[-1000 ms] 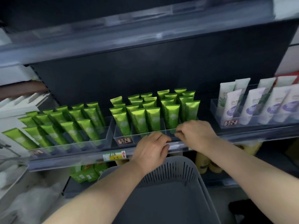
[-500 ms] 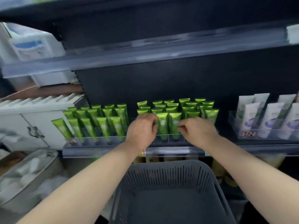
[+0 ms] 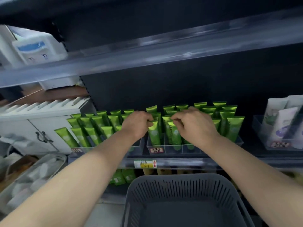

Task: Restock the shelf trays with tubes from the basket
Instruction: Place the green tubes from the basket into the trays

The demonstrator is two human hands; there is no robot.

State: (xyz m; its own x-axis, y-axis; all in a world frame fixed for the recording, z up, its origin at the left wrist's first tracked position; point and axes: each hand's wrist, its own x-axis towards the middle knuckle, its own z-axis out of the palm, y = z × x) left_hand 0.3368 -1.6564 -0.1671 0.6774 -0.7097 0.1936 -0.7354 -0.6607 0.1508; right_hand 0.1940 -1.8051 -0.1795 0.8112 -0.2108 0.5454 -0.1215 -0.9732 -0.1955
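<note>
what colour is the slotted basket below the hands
Dark grey basket, shown best in the head view.

Left hand [image 3: 137,124] pinching the top of a front green tube [image 3: 154,134] standing in a clear shelf tray [image 3: 165,149], right hand [image 3: 196,126] pinching the neighbouring tube [image 3: 175,135], grey slotted basket [image 3: 185,185] below the shelf, white tubes [image 3: 282,125] far right.
</note>
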